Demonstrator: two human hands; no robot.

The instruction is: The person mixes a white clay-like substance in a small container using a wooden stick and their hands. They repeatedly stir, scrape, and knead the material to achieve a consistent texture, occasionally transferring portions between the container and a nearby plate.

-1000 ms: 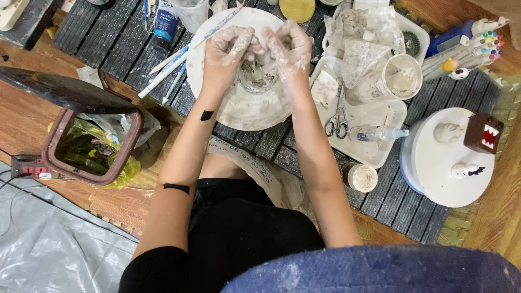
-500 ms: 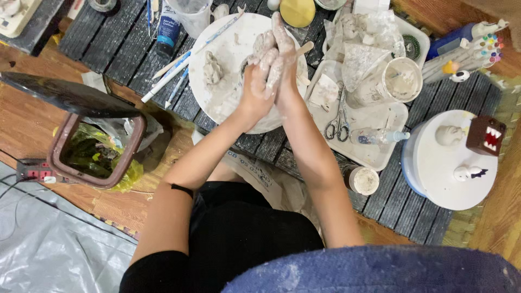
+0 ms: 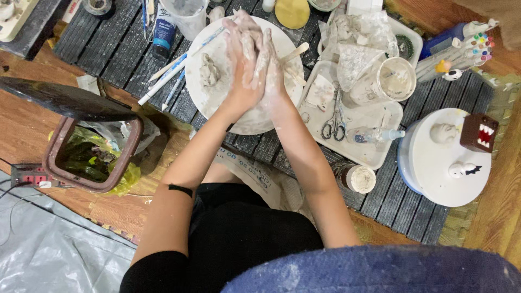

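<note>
Two hands pressed palm to palm over the white round board (image 3: 217, 103), both coated in pale wet clay; left hand (image 3: 242, 65) and right hand (image 3: 271, 68) are flat against each other, fingers pointing far; whatever sits between the palms is hidden, so I cannot tell whether they hold clay.

Change: one second ago the hands were apart and cupped down on the board; half a second ago they were closing together; now they are fully joined and lifted off the surface. Judgement: this reads as rolling or squeezing a small piece between the palms.

A grey clay lump (image 3: 209, 69) lies on the board just left of the hands, untouched; long modelling tools (image 3: 173, 68) lean across the board's left rim.

To the right, a white tray (image 3: 374, 154) carries scissors (image 3: 331, 126) and a plastic cup (image 3: 392, 80); further right, a round white stand (image 3: 434, 173) bears small figurines; at near left, a brown lined waste bin (image 3: 92, 157).
</note>
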